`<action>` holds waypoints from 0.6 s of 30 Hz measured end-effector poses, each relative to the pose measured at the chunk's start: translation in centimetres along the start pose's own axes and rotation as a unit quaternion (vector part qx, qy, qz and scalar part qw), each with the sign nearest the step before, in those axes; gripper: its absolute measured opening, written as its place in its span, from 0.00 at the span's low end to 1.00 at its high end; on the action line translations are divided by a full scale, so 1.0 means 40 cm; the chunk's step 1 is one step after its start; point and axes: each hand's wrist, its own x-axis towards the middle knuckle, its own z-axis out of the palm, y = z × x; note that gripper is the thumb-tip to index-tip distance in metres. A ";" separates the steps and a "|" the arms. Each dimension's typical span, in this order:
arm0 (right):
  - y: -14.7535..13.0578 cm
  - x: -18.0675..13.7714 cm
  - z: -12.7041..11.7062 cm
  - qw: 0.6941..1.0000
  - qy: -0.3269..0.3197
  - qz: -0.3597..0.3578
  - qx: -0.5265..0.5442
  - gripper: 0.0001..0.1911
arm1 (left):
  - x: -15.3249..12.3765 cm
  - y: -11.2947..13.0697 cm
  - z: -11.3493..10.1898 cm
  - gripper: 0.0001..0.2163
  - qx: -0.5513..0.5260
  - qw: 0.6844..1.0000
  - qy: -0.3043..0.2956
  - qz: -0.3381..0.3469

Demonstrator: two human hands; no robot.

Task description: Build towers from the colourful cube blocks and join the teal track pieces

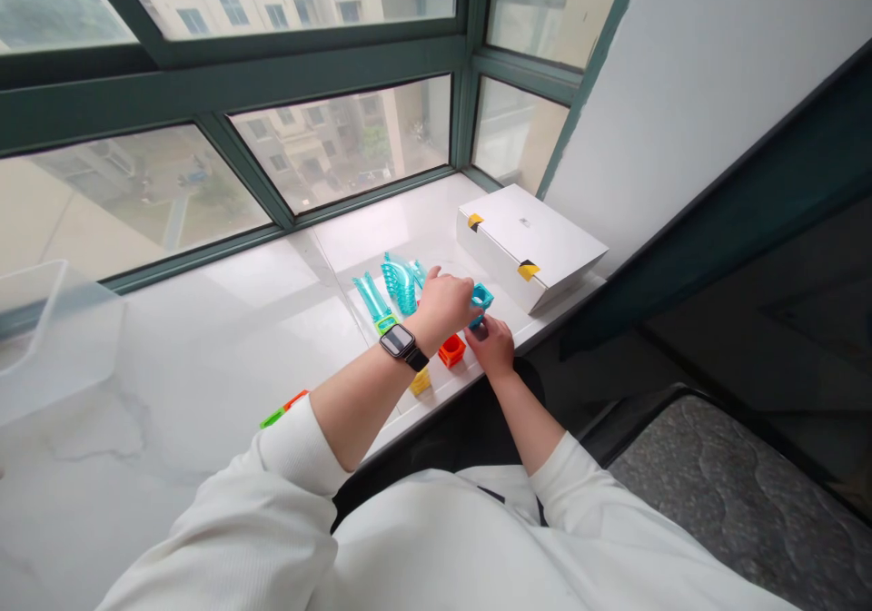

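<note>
Both hands are closed on one small translucent teal connector piece (480, 300). The left hand (436, 304) comes in from above, its fingers curled against the piece's side, while the right hand (489, 346) pinches its lower, darker end from below. The two hands nearly touch, and the held piece sits just in front of the long side of a white cardboard box (528, 246), not touching it.

Yellow-and-black tape strips (528, 271) seal that box, which lies flat on a white marble windowsill (204, 384). Left of the box, a teal spiral chute (401, 284) stands close to a straight teal chute (373, 300) with a green foot. Nearer the person than the box, a red-orange hollow block (451, 350) sits just below the right hand, and a yellow block (421, 381) lies beside it. Further left of the box, a flat green-and-orange piece (282, 408) rests on the marble, and beyond it a clear plastic bin (61, 343) stands at the sill's far end.

A black smartwatch (401, 343) circles the left wrist, and white sleeves (300, 448) cover both forearms up to the wrists.
</note>
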 end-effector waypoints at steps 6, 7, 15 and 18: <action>-0.001 -0.001 0.002 1.000 0.002 0.003 -0.004 0.16 | 0.006 0.012 0.000 0.13 -0.005 1.000 -0.012 0.002; 0.000 -0.001 0.002 1.000 0.002 0.002 -0.004 0.16 | 0.007 0.012 0.000 0.14 -0.004 1.000 -0.013 0.002; 0.004 0.000 0.004 1.000 0.000 -0.005 -0.005 0.17 | 0.005 0.003 0.001 0.17 0.014 0.999 -0.033 -0.005; 0.004 -0.002 0.005 1.000 0.003 -0.003 -0.001 0.16 | 0.004 0.004 0.005 0.17 0.014 0.999 -0.038 -0.005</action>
